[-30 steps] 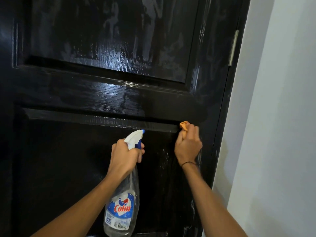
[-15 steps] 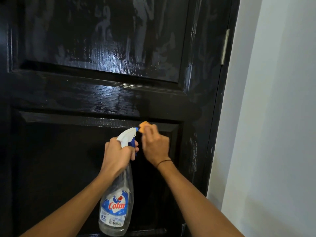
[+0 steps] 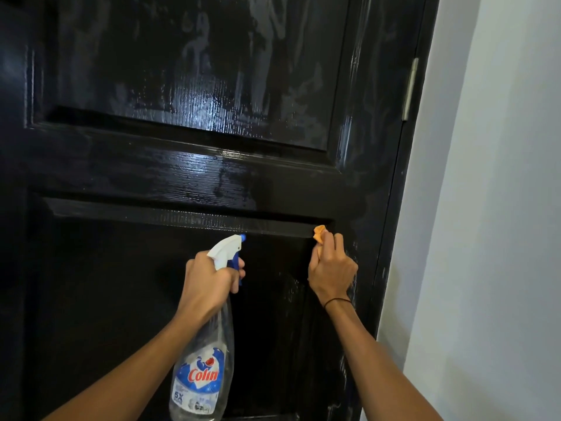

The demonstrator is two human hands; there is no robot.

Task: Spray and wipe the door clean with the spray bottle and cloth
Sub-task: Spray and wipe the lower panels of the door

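Note:
A glossy black panelled door [image 3: 182, 165] fills most of the view, streaked with wet smears on its upper panel. My left hand [image 3: 209, 281] grips the neck of a clear spray bottle [image 3: 203, 369] with a white and blue trigger head and a blue "Colin" label; the nozzle points at the door. My right hand [image 3: 332, 270] holds a small orange cloth [image 3: 318, 233] pressed against the top right corner of the lower panel's moulding. Most of the cloth is hidden in the fist.
A white wall [image 3: 491, 208] runs along the right of the door frame. A metal hinge [image 3: 409, 89] sits on the door's right edge, high up.
My right hand slid the cloth left along the lower panel's top moulding, then back right to the corner. The left hand with the bottle stayed about where it was.

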